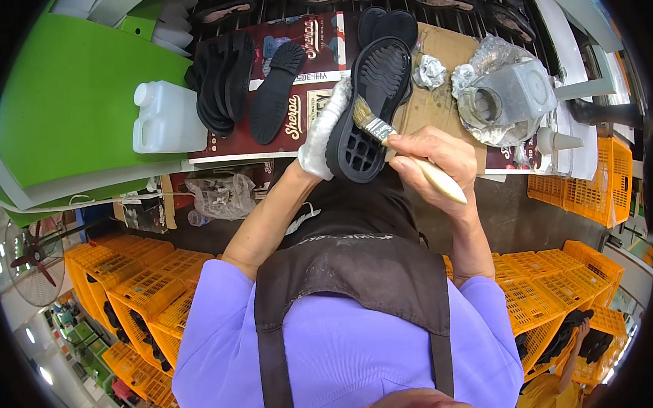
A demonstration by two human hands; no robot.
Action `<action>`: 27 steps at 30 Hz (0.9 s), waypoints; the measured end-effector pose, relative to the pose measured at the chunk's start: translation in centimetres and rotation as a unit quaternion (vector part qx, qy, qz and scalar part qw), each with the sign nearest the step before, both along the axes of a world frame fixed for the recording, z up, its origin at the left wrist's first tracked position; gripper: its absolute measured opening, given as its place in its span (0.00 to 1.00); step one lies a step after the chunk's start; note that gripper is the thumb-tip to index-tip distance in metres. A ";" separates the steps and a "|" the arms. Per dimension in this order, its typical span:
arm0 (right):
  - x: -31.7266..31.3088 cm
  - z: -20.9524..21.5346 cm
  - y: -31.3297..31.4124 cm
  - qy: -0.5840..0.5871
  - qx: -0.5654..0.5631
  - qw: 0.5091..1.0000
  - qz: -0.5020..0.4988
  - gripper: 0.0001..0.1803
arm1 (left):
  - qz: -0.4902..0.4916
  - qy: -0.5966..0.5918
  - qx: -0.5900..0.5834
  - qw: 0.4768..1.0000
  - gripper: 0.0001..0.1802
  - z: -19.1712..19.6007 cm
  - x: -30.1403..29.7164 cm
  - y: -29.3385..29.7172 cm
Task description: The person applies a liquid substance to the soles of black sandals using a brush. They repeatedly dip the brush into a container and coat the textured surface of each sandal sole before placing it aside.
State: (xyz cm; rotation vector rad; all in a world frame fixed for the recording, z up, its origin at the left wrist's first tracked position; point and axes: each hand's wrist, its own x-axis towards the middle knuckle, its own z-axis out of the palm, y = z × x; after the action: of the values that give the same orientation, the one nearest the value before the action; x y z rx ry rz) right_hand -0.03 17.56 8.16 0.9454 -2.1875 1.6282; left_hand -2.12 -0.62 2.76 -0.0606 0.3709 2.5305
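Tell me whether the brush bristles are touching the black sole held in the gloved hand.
Touching. The head view shows the brush in the right hand with its bristles laid on the inner face of the black sole, which the gloved left hand grips.

We see bright, even lighting, soft shadows, strong fisheye bending toward a black rim, mild glare on the white jug (167, 117), centre sharp.

Matt black rubber sole (370, 109), wooden-handled brush (411, 158), white cloth glove (323, 136).
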 end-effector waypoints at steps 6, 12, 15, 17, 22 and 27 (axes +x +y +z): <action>0.5 0.9 -0.4 0.015 0.012 0.999 0.029 0.12 | 0.016 0.063 -0.055 0.996 0.27 0.5 -0.1 -0.3; 0.5 1.7 -0.2 0.015 0.018 0.997 0.073 0.11 | 0.039 -0.005 -0.034 0.999 0.26 1.4 0.1 -0.3; 0.3 2.5 -0.2 0.018 0.014 0.995 0.100 0.11 | 0.032 -0.051 -0.057 0.997 0.25 2.5 0.3 -0.3; 0.1 3.1 0.0 0.009 0.023 0.992 0.122 0.11 | -0.008 -0.027 -0.038 0.999 0.25 2.2 0.3 -0.7; -0.3 3.6 0.0 0.020 0.012 0.987 0.162 0.12 | -0.001 -0.014 -0.179 0.984 0.20 4.2 1.2 -0.1; -0.7 3.9 -0.3 0.030 0.035 0.981 0.189 0.13 | -0.148 0.001 -0.148 0.978 0.20 2.5 1.2 -1.6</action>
State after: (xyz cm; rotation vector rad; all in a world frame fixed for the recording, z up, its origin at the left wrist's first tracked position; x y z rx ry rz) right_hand -0.78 17.24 12.07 1.4861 -2.1318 1.6551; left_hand -0.97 -2.23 5.29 -0.1081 0.7011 2.1665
